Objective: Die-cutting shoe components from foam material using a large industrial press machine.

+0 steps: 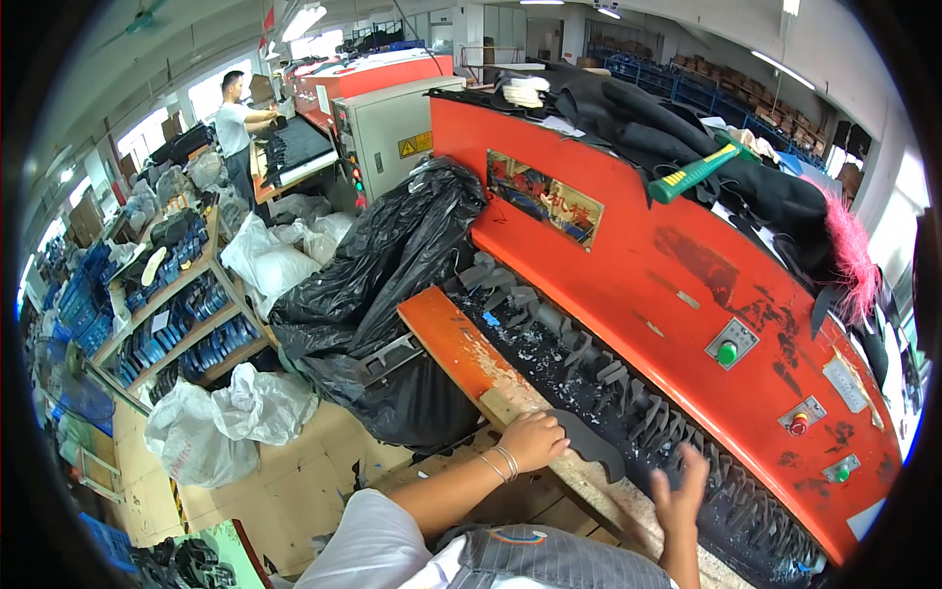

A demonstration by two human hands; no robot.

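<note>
My left hand [535, 441], two bracelets on its wrist, is closed at the wooden front edge of a red machine. Its fingers grip the end of a flat, dark grey piece with a curved outline [592, 447]. That piece reaches over the board toward the machine's black bed [549, 360]. Off to the right, my right hand [681, 489] is held above the bed's near side, thumb and fingers apart, with nothing in it. A long row of grey cut strips [643, 410] lies along the bed beyond both hands.
The red machine housing [628, 255] carries a green button [727, 353] and a red knob [799, 423]. A green-handled brush [695, 175] lies on top. Black plastic bags [383, 265] and a shelf rack [177, 324] stand left. Another person [235, 133] works farther back.
</note>
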